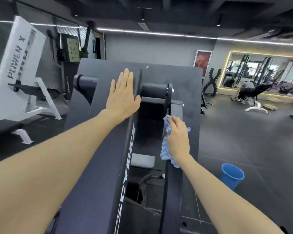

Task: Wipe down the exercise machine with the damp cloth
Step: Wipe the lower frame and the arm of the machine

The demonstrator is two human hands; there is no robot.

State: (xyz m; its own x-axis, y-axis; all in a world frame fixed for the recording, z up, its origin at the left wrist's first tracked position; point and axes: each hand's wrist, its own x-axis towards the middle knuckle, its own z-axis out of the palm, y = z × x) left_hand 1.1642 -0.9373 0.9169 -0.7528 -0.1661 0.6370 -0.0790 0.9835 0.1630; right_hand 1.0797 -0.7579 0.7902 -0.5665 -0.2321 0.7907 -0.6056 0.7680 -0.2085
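Observation:
A large black exercise machine with a wide footplate and two side rails fills the middle of the head view. My left hand lies flat with straight fingers on the left half of the plate. My right hand presses a blue-and-white striped cloth against the top of the machine's right rail. The cloth bunches under my palm and hangs down the rail's inner side. White lettering runs along the left rail.
A blue bucket stands on the dark floor to the right of the machine. A white weight machine stands at the left. A person bends over a bench near the lit mirror at the far right.

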